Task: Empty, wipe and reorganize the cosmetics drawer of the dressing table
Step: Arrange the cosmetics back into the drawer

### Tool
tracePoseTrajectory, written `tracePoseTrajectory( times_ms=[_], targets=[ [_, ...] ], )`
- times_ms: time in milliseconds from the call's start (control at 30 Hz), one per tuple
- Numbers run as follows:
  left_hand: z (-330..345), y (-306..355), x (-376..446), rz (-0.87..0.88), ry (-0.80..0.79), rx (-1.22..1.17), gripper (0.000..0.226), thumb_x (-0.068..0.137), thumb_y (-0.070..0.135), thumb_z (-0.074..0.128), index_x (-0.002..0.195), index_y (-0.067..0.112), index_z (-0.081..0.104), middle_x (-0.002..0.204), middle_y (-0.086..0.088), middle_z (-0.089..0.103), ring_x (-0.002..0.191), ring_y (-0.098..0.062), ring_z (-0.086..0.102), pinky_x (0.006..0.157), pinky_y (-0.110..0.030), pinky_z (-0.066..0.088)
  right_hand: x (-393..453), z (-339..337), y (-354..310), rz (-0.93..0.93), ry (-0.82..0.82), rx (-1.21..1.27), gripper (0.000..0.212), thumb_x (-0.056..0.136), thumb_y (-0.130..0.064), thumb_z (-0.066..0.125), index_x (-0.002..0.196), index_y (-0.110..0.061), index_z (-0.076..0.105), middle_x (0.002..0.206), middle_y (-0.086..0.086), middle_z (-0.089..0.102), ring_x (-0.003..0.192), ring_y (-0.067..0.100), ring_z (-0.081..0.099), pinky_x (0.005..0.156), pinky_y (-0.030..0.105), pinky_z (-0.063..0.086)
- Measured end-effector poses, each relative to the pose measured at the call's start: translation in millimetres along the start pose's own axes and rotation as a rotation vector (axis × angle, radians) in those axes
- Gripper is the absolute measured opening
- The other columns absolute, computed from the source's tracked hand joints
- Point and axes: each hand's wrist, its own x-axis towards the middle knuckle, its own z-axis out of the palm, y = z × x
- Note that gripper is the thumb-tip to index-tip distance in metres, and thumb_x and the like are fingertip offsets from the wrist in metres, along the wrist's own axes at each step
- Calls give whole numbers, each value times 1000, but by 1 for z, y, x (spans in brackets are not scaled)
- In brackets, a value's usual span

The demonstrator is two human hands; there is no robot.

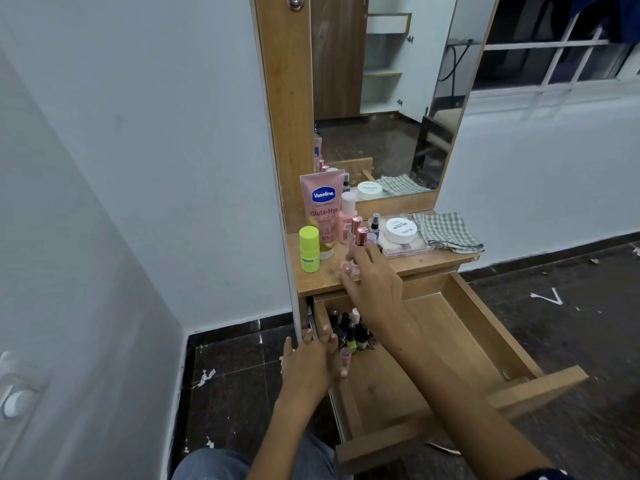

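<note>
The wooden drawer (485,327) of the dressing table is pulled out. Several nail polish bottles (355,332) stand in its back left corner; the rest of its floor is bare wood. My left hand (308,368) is over the drawer's left side and pinches a small pink bottle (345,356). My right hand (375,285) reaches over the tabletop (436,261) with fingers stretched out, touching a small pink bottle (349,269) that stands there.
On the tabletop stand a pink Vaseline tube (323,206), a lime-green bottle (309,249), rose-gold capped bottles (361,236), a white jar (401,230) on a clear palette box and a folded checked cloth (446,230). A mirror rises behind. The dark floor has paper scraps.
</note>
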Motion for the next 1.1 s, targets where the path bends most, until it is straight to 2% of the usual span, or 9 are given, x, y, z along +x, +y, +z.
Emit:
tracePoseTrajectory(
  times_ms=[100,233,367,433,567,700,767,933,1100],
  targets=[
    [1,0,0,-1,6,6,69,91,44,55,149,26,24,155,1,27,145,-18,13,116,-46,1,-11,-1,1,-23,-10,14,15,86,-28,66,94,-18,57,94,-5,63,73,9,56,53,14,28],
    [3,-2,1,1,6,8,70,91,44,55,150,26,23,155,0,28,145,-17,13,116,-46,0,-16,-17,4,78,-57,149,16,85,-28,69,94,-22,57,86,-8,67,74,10,63,58,24,45],
    [4,-4,3,14,-9,-3,67,91,44,55,149,28,25,156,2,24,146,-17,10,116,-47,0,-26,-46,23,283,-276,481,17,75,-16,78,81,-18,62,78,-6,71,74,6,68,69,22,55],
    [5,-5,3,23,20,-22,64,91,42,54,147,28,29,154,4,28,146,-16,11,116,-47,0,-34,-53,36,322,-407,446,15,71,-9,80,77,-12,66,75,-4,71,72,9,68,66,16,54],
    [8,-6,3,24,43,-41,62,90,44,55,146,29,32,152,4,33,144,-16,16,116,-46,1,-57,-41,47,302,-611,343,25,67,-8,82,69,-24,63,64,-13,62,62,-6,61,62,10,47],
    [9,-6,2,30,51,-54,62,90,43,56,145,29,33,153,2,32,144,-17,16,116,-47,0,-72,-18,44,260,-750,344,21,73,-4,77,78,-19,62,74,-10,60,67,-4,57,64,6,45],
    [8,-5,1,31,54,-50,60,91,42,55,145,29,34,154,2,30,145,-17,15,116,-47,0,-75,-9,40,220,-776,295,22,73,-7,76,77,-23,60,77,-9,60,74,2,60,67,10,46],
    [7,-5,2,32,51,-36,58,93,41,52,146,28,33,156,5,24,145,-17,11,115,-48,-1,-77,-10,32,87,-780,66,18,82,-25,67,98,-18,65,98,-3,66,91,11,62,78,22,45],
    [8,-5,2,20,60,-52,57,93,40,52,145,28,33,153,5,30,145,-16,14,116,-47,-1,-81,-14,26,164,-777,108,18,87,-31,61,100,-20,62,96,2,66,93,22,62,83,36,50]
  ],
)
